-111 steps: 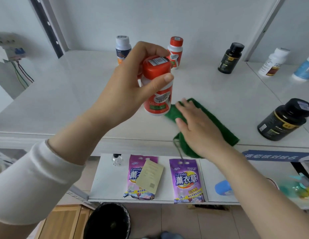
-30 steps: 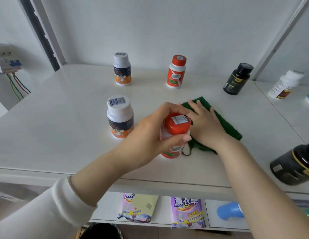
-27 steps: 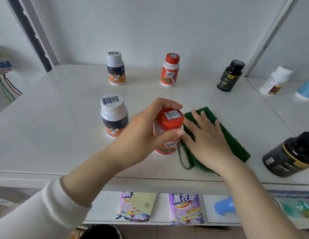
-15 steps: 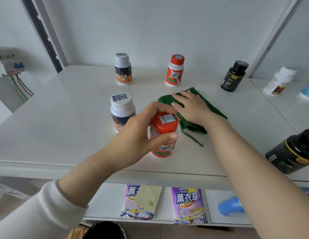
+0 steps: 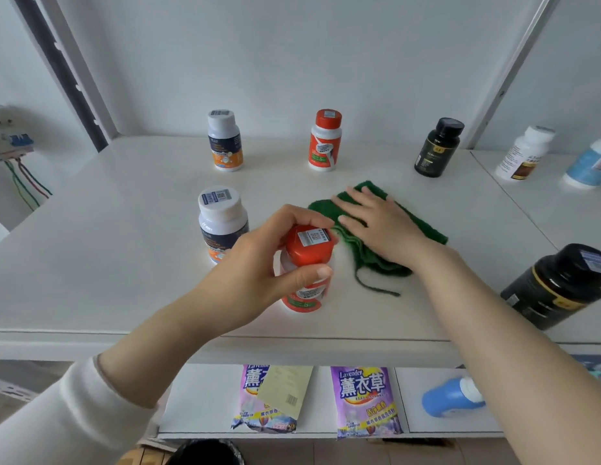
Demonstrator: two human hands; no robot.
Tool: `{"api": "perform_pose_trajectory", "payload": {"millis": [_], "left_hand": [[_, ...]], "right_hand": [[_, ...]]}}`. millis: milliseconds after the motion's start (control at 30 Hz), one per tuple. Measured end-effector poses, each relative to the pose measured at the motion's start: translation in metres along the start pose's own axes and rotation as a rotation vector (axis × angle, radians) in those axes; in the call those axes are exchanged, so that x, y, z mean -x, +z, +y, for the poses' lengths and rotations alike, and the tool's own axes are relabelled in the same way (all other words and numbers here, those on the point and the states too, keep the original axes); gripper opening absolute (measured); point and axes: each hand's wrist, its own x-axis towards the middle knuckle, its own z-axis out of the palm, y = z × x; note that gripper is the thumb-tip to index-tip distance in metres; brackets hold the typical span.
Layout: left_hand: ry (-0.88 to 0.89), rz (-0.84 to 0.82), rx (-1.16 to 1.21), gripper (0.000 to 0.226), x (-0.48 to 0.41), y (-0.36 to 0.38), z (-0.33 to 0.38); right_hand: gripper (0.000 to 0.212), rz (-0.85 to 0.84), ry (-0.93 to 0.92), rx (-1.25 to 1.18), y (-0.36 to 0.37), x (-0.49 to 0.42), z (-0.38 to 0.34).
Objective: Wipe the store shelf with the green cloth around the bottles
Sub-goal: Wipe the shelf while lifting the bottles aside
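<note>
On the white shelf (image 5: pixel 107 250) lies the green cloth (image 5: pixel 423 226), rumpled, with a loose thread trailing toward me. My right hand (image 5: pixel 376 223) presses flat on it with straight fingers. My left hand (image 5: pixel 258 263) grips a red-capped bottle (image 5: pixel 309 250) that stands on the shelf just left of the cloth. A white-capped bottle (image 5: pixel 220 219) stands right behind my left hand. At the back stand a second white-capped bottle (image 5: pixel 224 140), a second red-capped bottle (image 5: pixel 325 140) and a black bottle (image 5: pixel 438 147).
A large black bottle (image 5: pixel 557 286) stands at the shelf's right front. A white bottle (image 5: pixel 523 154) and a blue one (image 5: pixel 589 166) sit on the neighbouring shelf to the right. On the lower shelf lie purple sachets (image 5: pixel 364 401) and a blue bottle (image 5: pixel 451 397).
My right hand has slid the cloth back toward me and to the right, away from the back red-capped bottle. My left hand still grips the red-capped bottle, standing in the same spot.
</note>
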Motion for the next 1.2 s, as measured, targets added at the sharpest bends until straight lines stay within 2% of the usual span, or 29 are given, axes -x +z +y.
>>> {"api": "perform_pose_trajectory", "payload": {"millis": [67,167,233,367,467,533,600,667,833,900,967,1033,1133,1200], "left_hand": [[0.013,0.003,-0.008,0.034,-0.003,0.003,-0.001],[0.018,0.007,-0.021,0.035,-0.010,0.010,0.000],[0.006,0.014,-0.039,0.035,-0.017,0.013,0.000],[-0.009,0.019,-0.052,0.035,-0.028,0.016,-0.003],[-0.008,-0.001,-0.038,0.035,-0.033,0.018,-0.005],[-0.004,-0.014,-0.029,0.036,-0.036,0.020,-0.005],[-0.001,-0.015,-0.010,0.037,-0.038,0.022,-0.005],[0.003,-0.010,0.018,0.036,-0.040,0.024,-0.006],[0.011,-0.003,0.038,0.037,-0.040,0.028,-0.006],[0.007,0.005,0.004,0.042,-0.040,0.029,-0.004],[0.015,0.064,-0.077,0.053,-0.039,0.030,0.000],[0.085,0.184,-0.161,0.057,-0.040,0.034,0.010],[0.267,0.296,-0.204,0.046,-0.046,0.048,0.040],[0.378,0.240,-0.205,0.039,-0.051,0.069,0.061]], "right_hand": [[0.048,0.006,0.231,0.039,-0.007,0.002,0.024],[0.052,0.008,0.388,0.006,-0.005,0.009,0.028],[0.055,0.023,0.392,-0.006,0.003,0.025,0.017],[0.056,0.078,0.238,-0.026,0.011,0.078,-0.006],[0.054,0.125,0.191,-0.047,0.013,0.113,-0.020],[0.048,0.254,0.196,-0.053,0.017,0.131,-0.031],[0.034,0.465,0.222,-0.070,0.022,0.147,-0.044],[0.031,0.654,0.251,-0.064,0.029,0.159,-0.055],[0.030,0.818,0.247,-0.074,0.036,0.181,-0.062],[0.028,0.821,0.319,-0.290,0.031,0.190,-0.059],[0.018,0.802,0.420,-0.643,0.023,0.197,-0.050],[0.024,0.806,0.510,-0.923,0.012,0.207,-0.038],[0.035,0.822,0.599,-1.347,-0.006,0.228,-0.014],[0.034,0.843,0.596,-1.528,-0.020,0.244,0.001]]}}
